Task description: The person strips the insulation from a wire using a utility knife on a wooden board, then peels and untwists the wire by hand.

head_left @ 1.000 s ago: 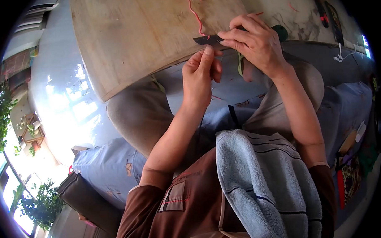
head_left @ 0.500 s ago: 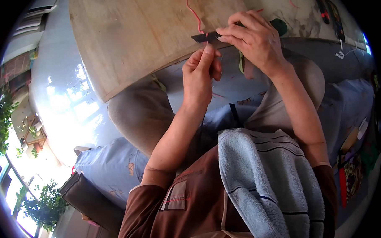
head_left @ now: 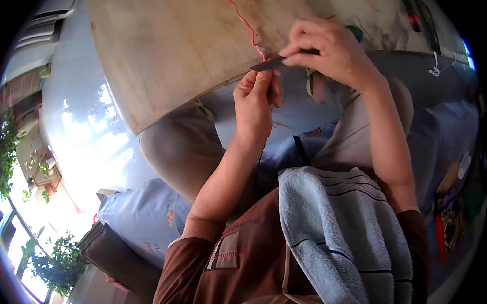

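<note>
Across the worktop [head_left: 159, 53] the red cord [head_left: 253, 35] runs to the near edge, its end seemingly pinched in my left hand [head_left: 256, 102], perhaps to steady it against the dark blade [head_left: 268, 64] my right hand [head_left: 331, 51] pinches.

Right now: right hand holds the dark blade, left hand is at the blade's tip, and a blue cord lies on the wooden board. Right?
Not quite: the cord is red, not blue, as the head view shows. The rest holds: right hand on the dark blade, left hand at its tip, cord on the wooden board.
</note>
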A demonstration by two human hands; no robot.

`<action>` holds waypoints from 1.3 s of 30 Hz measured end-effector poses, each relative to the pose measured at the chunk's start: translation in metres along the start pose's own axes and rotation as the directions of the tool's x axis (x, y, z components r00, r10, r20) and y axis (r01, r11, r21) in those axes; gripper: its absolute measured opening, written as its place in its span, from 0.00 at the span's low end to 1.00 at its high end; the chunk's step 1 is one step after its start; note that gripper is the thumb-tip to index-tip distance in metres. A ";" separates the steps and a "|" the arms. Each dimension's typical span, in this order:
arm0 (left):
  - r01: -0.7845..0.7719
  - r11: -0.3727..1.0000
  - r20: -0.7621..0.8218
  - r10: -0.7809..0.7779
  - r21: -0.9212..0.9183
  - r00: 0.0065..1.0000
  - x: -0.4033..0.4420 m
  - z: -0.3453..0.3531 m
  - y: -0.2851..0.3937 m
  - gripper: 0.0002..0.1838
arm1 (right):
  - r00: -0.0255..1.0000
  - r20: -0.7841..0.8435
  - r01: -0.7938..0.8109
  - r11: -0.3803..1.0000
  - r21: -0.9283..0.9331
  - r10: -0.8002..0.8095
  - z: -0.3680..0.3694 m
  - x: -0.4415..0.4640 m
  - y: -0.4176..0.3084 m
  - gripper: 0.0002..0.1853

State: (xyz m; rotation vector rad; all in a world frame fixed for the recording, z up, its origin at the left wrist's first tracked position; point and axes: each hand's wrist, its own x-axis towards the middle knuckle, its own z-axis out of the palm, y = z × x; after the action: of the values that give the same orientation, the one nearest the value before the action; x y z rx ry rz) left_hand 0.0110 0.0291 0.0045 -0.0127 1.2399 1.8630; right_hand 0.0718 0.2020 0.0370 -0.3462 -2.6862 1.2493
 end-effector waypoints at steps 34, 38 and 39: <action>0.046 0.996 0.002 -0.047 0.082 0.999 0.000 -0.002 0.007 0.14 | 0.965 -0.104 0.196 0.926 -0.324 -0.241 -0.002 0.014 -0.007 0.07; 0.052 0.996 0.004 -0.052 0.069 0.999 -0.002 -0.001 0.008 0.12 | 0.989 0.024 0.148 0.958 -0.245 -0.147 -0.015 0.013 -0.012 0.08; 0.061 0.997 -0.002 -0.061 0.057 0.998 -0.002 -0.001 0.008 0.12 | 0.989 0.022 0.146 0.955 -0.260 -0.146 -0.016 0.010 -0.014 0.08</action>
State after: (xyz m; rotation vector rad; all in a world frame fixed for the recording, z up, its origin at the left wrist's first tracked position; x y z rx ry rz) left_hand 0.0065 0.0264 0.0106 -0.0197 1.2784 1.7747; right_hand 0.0638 0.2080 0.0584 -0.1721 -2.8227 0.8578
